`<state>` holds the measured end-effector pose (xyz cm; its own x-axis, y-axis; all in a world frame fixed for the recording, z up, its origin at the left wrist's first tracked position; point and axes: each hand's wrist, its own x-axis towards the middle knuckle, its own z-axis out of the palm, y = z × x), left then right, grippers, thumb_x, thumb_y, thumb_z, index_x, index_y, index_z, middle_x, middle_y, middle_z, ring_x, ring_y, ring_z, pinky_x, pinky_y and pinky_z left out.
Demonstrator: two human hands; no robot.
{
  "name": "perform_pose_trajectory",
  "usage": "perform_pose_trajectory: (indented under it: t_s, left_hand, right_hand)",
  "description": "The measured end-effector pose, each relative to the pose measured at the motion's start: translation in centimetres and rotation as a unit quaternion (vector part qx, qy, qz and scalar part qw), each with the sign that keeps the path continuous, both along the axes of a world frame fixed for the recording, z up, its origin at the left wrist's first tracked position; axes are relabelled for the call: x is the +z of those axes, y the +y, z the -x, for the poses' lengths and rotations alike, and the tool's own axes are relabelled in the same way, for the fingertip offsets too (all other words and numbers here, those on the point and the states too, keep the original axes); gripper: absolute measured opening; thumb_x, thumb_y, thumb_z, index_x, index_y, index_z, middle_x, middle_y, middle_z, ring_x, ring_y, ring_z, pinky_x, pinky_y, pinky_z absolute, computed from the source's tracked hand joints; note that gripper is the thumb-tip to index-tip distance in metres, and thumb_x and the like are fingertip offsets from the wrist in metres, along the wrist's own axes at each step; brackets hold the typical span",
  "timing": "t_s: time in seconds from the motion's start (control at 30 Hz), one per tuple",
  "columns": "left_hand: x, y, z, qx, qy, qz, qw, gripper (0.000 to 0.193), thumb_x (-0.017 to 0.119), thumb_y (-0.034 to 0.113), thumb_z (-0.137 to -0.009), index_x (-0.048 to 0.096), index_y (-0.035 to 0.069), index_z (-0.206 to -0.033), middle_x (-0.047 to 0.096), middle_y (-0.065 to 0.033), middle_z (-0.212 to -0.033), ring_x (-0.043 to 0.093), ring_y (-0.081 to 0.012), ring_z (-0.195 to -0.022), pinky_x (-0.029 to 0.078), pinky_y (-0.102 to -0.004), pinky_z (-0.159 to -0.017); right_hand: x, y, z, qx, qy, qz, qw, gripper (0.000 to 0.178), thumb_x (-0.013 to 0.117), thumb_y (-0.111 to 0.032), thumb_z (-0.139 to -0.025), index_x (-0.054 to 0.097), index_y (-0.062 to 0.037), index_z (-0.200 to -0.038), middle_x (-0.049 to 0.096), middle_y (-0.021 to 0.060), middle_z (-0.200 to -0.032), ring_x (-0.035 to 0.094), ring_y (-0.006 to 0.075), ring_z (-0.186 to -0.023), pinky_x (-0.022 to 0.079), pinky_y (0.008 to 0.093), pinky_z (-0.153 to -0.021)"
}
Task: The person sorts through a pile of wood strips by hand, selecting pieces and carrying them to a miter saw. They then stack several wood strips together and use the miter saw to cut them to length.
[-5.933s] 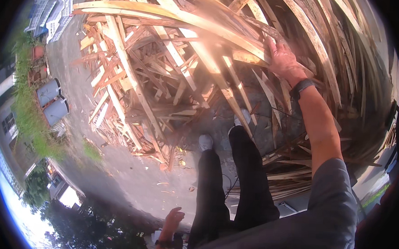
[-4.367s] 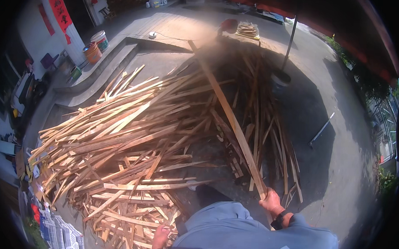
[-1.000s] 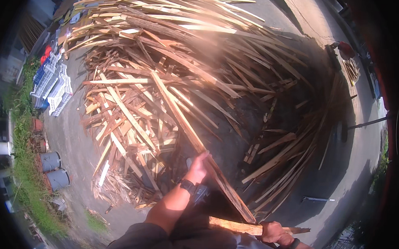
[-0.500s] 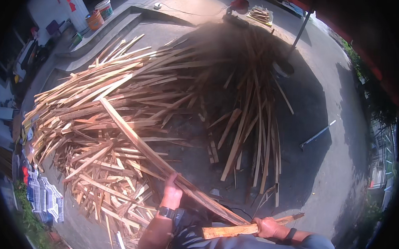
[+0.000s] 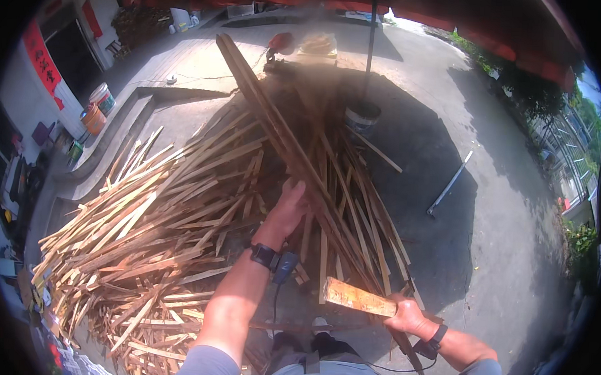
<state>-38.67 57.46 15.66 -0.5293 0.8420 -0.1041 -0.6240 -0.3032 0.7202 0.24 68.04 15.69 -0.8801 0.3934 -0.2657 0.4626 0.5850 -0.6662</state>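
Brown straight plank point(image 5: 284, 137) in left hand point(image 5: 288, 210), blunt stick point(image 5: 359, 299) in right hand point(image 5: 407, 317).

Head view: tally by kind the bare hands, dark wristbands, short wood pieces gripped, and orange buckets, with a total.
Bare hands: 2 (left hand, right hand)
Dark wristbands: 2
Short wood piece, gripped: 1
Orange bucket: 1
Total: 6

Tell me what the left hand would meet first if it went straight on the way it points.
Most likely the long plank, which the left hand seems to touch; depth there is unclear.
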Motion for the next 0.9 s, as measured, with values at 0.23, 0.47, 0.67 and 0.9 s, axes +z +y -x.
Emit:
perform_pose_trajectory:
  t_s: [0.23, 0.47, 0.67, 0.9]
  left_hand:
    - [7.2, -2.6, -3.5, 0.017, 0.224, 0.195, 0.955, 0.066, 0.058, 0.033, -0.084, 0.026, 0.001, -0.133, 0.048, -0.0135, -0.114, 0.047, -0.0209, -0.104, 0.037, -0.0321, -0.09]
    - [-15.0, -34.8, -16.3, 0.093, 0.124, 0.533, 0.832, 0.064, 0.058, 0.037, -0.082, 0.037, -0.005, -0.126, 0.05, -0.0201, -0.119, 0.05, -0.0253, -0.107, 0.042, -0.033, -0.086]
    - [-8.1, -45.0, -35.9, 0.264, -0.043, 0.687, 0.675, 0.03, 0.056, 0.03, -0.079, 0.059, 0.0, -0.082, 0.055, -0.0037, -0.072, 0.051, -0.014, -0.064, 0.042, -0.0292, -0.059]
    - [-11.5, -44.8, -47.1, 0.196, -0.002, 0.638, 0.745, 0.021, 0.056, 0.023, -0.078, 0.06, 0.004, -0.088, 0.058, -0.0098, -0.079, 0.056, -0.0251, -0.073, 0.044, -0.0379, -0.064]
  right_hand:
    - [6.6, 14.0, 21.4, -0.146, 0.091, -0.095, 0.981, 0.049, 0.067, -0.029, -0.072, 0.053, 0.0068, -0.103, 0.06, 0.0255, -0.093, 0.056, 0.0396, -0.094, 0.044, 0.0406, -0.077]
    - [-5.9, 12.3, 12.1, -0.043, 0.074, -0.003, 0.996, 0.046, 0.067, -0.012, -0.065, 0.053, 0.0026, -0.106, 0.06, 0.0138, -0.089, 0.058, 0.022, -0.081, 0.046, 0.0321, -0.072]
    - [-11.7, 4.7, -6.8, -0.176, -0.183, 0.232, 0.939, 0.04, 0.065, -0.002, -0.061, 0.054, 0.0036, -0.099, 0.057, 0.0091, -0.081, 0.057, 0.0228, -0.079, 0.046, 0.0311, -0.069]
    - [-13.0, 1.8, -4.9, -0.074, -0.236, 0.177, 0.952, 0.054, 0.065, -0.005, -0.062, 0.048, 0.0059, -0.112, 0.056, 0.015, -0.102, 0.054, 0.0238, -0.094, 0.041, 0.0326, -0.084]
